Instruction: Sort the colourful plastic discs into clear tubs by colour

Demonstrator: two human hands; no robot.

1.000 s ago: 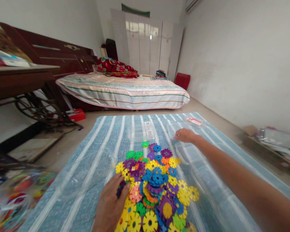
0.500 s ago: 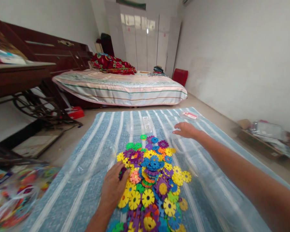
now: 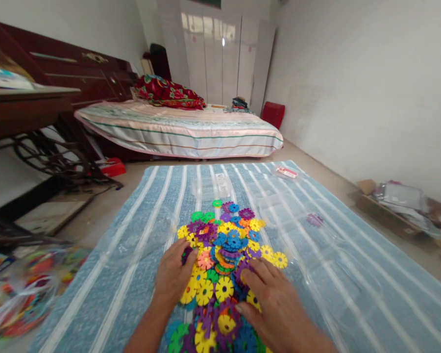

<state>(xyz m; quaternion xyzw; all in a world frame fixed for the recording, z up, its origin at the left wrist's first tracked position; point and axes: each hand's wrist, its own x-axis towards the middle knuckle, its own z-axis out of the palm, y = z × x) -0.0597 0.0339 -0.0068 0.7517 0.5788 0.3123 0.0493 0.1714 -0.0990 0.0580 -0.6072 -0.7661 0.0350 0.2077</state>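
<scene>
Fig.: Sorting-type plastic disc pcs on the cloth-covered bench (image 3: 95,299), clock centred on the pile (image 3: 224,289), 12 o'clock toward the bed (image 3: 180,127). L. hand (image 3: 175,272), at 9 o'clock, is curled round dark purple pcs (image 3: 185,254) between thumb & fingers. R. hand (image 3: 272,296), at 4 o'clock, has its fingertips on a purple pc w/ yellow centre (image 3: 241,272); whether it grips the pc can't be told. A lone purple pc (image 3: 315,220) lies at 2 o'clock, apart from the pile, seen w/in or through a clear container (image 3: 327,260).

Likely faults: (a) the blue discs (image 3: 232,240), stacked loosely nr. 12 o'clock & leaning, may slide if the R. hand tugs a pc from below; (b) notched rims may catch, so one pull could drag neighbours along; (c) thin overlapping discs may come up two at a time; (d) the clear container, hard to see vs. the stripes, may be knocked by the R. forearm on a wide swing toward 3 o'clock.
</scene>
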